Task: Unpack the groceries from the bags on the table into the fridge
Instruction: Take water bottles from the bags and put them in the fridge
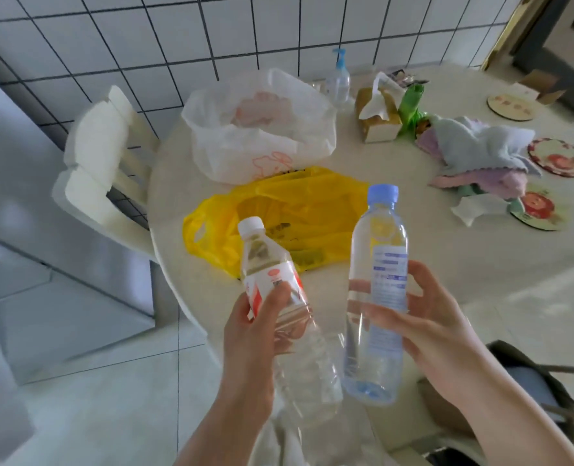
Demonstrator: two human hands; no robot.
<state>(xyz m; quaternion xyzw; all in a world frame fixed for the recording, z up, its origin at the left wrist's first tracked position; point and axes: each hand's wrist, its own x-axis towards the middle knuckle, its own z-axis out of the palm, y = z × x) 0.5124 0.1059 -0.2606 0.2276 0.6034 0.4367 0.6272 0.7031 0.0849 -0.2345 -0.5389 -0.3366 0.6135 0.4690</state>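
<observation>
A round cream table is standing by a white tiled wall, with a white chair sitting left of the table. Two bags are lying on the table: one white bag and one yellow bag just in front of it. Two bottles are being held up in front of the table. The left hand is gripping the white-cap bottle. The right hand is gripping the blue-cap bottle.
</observation>
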